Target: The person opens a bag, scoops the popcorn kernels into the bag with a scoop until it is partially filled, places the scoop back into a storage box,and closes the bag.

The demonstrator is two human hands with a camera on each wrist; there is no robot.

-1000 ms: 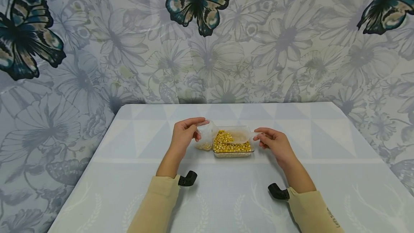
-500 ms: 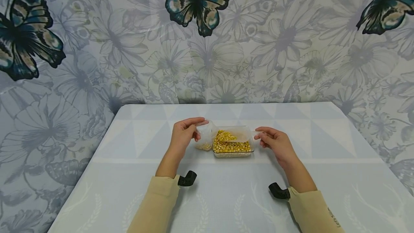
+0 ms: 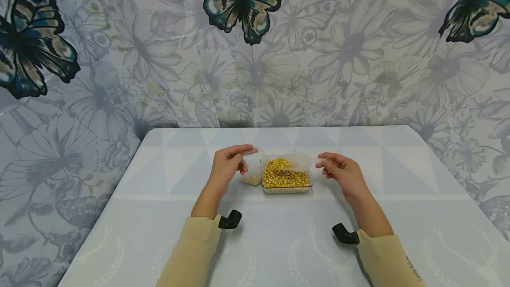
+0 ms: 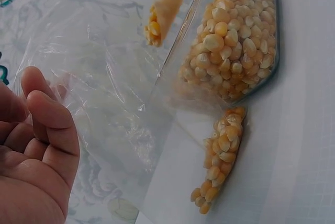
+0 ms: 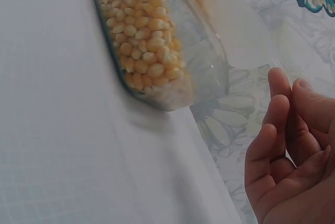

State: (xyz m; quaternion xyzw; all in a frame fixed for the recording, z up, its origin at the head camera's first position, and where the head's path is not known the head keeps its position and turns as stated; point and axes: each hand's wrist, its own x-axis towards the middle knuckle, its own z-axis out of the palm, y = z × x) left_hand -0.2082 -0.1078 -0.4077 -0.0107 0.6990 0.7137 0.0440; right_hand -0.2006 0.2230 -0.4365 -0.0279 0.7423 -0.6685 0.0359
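Note:
My left hand [image 3: 225, 165] pinches the top of a clear plastic bag [image 3: 253, 163], with a small heap of corn kernels [image 4: 220, 153] at its bottom. Beside the bag stands a rectangular glass container [image 3: 287, 191], well filled with yellow kernels [image 3: 280, 179]. My right hand [image 3: 344, 175] pinches the handle of a translucent white scoop [image 5: 238, 33] between thumb and fingers. The scoop tilts over the container, its tip toward the bag; some kernels [image 4: 153, 28] show at that tip in the left wrist view.
A pale patterned table [image 3: 255, 238] lies under everything, with a butterfly-and-flower wall covering [image 3: 255, 79] behind its far edge. Black curved pieces [image 3: 230, 219] stick out from both sleeve cuffs.
My right hand has risen slightly and shifted right, lifting and tilting the scoop off the kernels in the container. My left hand with the bag has stayed nearly still.

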